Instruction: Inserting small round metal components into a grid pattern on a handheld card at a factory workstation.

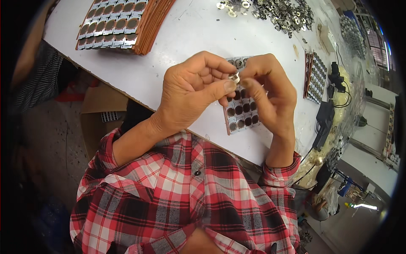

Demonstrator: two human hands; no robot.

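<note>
Between thumb and fingertips, my left hand (188, 86) pinches a small shiny metal clip (234, 77). My right hand (272, 86) is just to its right, thumb and forefinger curled close by the clip; whether they touch it or hold another small piece is hidden. Below both hands a panel of round dark discs in a silvery grid (243, 111) lies on the white table, its far part partly covered by my fingers.
At the far left stands a tall stack of similar panels (112, 23). A heap of small metal clips (287, 15) lies at the far right. More panels (316, 78), black adapters with cables (325, 114) and clear plastic line the right edge. A cardboard box (101, 101) sits below the left edge.
</note>
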